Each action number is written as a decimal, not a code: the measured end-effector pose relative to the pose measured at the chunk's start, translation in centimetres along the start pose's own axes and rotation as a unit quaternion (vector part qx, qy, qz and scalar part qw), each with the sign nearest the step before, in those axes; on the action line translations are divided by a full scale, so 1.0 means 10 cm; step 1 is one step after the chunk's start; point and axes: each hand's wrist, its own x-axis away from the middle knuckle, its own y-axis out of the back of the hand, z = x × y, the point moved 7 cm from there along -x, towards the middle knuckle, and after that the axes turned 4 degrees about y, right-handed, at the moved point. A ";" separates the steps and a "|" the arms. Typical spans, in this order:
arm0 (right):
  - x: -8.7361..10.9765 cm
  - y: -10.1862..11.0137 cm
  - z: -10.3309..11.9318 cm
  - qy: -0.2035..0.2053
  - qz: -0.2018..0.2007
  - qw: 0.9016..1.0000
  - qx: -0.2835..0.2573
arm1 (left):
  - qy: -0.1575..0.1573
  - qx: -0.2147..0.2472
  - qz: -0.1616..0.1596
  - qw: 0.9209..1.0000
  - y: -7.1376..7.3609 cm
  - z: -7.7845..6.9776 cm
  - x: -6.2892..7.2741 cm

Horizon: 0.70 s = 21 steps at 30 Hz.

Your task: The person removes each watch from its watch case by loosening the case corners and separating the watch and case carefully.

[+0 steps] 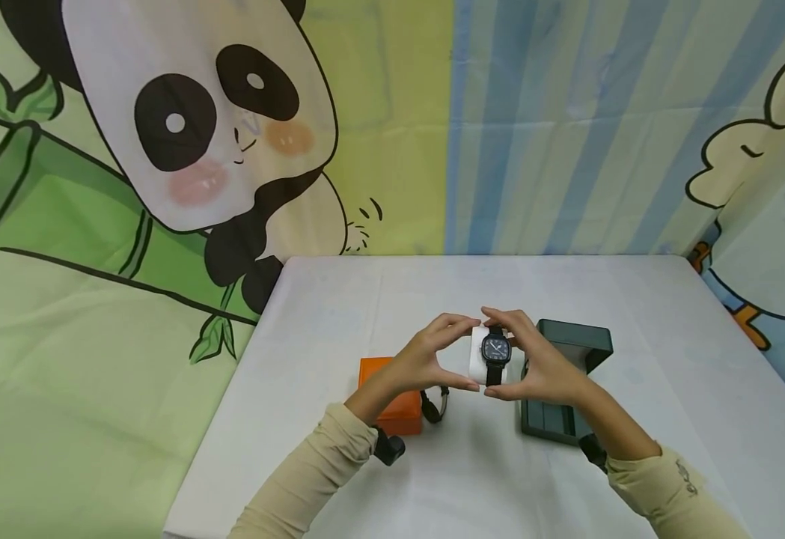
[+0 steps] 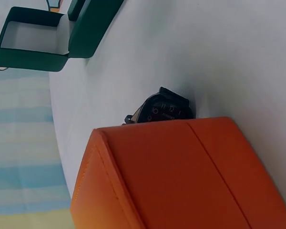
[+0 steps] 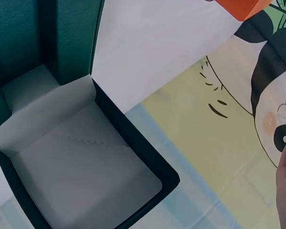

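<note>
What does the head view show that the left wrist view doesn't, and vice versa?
Only head: the left hand and right hand holding a white cushion bearing a watch, plus the printed panda.

Only left wrist: legible dial numerals on another watch, behind the orange box.

Both: the orange box and the open green box.

Black watch (image 1: 496, 349) strapped on a white cushion (image 1: 476, 358).
Its rounded-square case shows a dark dial with pale markings, facing up toward the head view; the cushion sits between left fingers (image 1: 456, 323) and right fingers (image 1: 515, 323) over the worktop (image 1: 466, 479).
</note>
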 end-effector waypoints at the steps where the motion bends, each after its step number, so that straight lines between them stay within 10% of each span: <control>1: 0.00 0.00 0.00 0.001 -0.005 1.000 -0.003 | -0.002 -0.001 -0.001 1.000 0.00 -0.01 0.00; 21: -0.02 -0.04 0.05 -0.036 -0.014 0.997 0.070 | 0.020 -0.012 -0.037 0.999 0.04 0.04 -0.04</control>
